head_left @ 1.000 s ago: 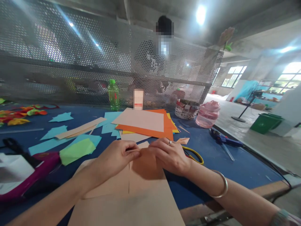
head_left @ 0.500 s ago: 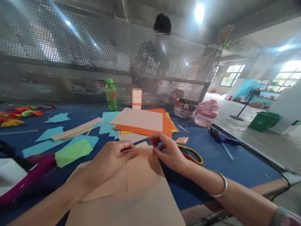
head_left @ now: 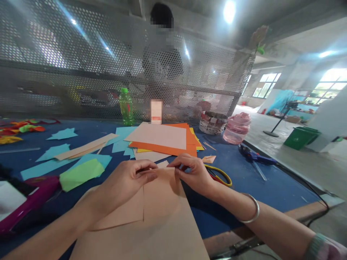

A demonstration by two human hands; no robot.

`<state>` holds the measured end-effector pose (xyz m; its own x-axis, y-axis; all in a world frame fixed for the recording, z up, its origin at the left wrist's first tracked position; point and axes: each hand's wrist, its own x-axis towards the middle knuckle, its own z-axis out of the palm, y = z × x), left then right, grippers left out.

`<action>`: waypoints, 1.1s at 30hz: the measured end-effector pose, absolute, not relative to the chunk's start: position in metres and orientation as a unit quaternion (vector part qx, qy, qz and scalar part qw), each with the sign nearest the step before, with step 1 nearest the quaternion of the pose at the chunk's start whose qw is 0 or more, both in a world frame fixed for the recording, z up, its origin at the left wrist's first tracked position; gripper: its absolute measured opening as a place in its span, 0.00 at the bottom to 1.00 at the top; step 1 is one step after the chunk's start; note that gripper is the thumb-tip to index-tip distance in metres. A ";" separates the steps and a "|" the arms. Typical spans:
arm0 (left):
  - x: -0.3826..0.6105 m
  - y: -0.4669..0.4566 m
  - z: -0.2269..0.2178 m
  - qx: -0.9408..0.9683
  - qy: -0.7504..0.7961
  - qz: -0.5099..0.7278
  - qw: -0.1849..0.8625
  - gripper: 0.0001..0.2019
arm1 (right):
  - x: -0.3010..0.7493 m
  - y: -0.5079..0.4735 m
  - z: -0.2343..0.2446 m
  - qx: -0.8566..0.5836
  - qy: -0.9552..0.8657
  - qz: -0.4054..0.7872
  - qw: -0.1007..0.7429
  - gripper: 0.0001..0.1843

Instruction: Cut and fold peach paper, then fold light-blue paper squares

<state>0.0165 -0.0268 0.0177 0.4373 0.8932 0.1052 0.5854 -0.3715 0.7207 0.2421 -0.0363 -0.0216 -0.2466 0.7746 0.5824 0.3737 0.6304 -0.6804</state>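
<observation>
On the blue table (head_left: 284, 191) stand a bottle (head_left: 126, 110), a basket (head_left: 212, 124) and a jug (head_left: 236, 130), their contents unclear to me. My left hand (head_left: 128, 177) and right hand (head_left: 193, 174) pinch the paper (head_left: 159, 191) over a larger sheet (head_left: 146, 242).

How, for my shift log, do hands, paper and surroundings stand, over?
Left hand, right hand: pinching far edge of tan paper. Paper stack beyond. Yellow loop near right hand.

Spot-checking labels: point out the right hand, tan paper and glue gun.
Right hand (head_left: 196, 172), head view: back of the hand.
Tan paper (head_left: 159, 202), head view: bare central surface.
Glue gun (head_left: 253, 155), head view: blue body.
</observation>
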 end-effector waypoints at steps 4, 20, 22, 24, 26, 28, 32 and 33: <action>0.015 -0.025 0.014 0.792 0.470 0.244 0.304 0.16 | 0.242 -0.037 -0.020 -0.385 -0.759 0.219 0.477 0.12; 0.017 -0.028 0.022 0.808 0.471 0.226 0.272 0.14 | 0.240 -0.039 -0.017 -0.400 -0.742 0.274 0.464 0.08; 0.016 -0.028 0.022 0.807 0.473 0.230 0.269 0.14 | 0.239 -0.040 -0.017 -0.398 -0.742 0.279 0.462 0.08; 0.016 -0.028 0.022 0.805 0.474 0.232 0.272 0.13 | 0.238 -0.041 -0.016 -0.395 -0.743 0.276 0.464 0.08; 0.016 -0.029 0.022 0.802 0.474 0.233 0.277 0.13 | 0.238 -0.043 -0.014 -0.389 -0.745 0.278 0.464 0.08; 0.016 -0.029 0.023 0.800 0.474 0.235 0.283 0.14 | 0.238 -0.045 -0.012 -0.387 -0.743 0.299 0.458 0.10; 0.018 -0.031 0.025 0.798 0.475 0.237 0.285 0.15 | 0.238 -0.049 -0.008 -0.394 -0.736 0.327 0.443 0.13; 0.018 -0.032 0.026 0.797 0.476 0.238 0.284 0.15 | 0.237 -0.049 -0.008 -0.396 -0.736 0.320 0.446 0.13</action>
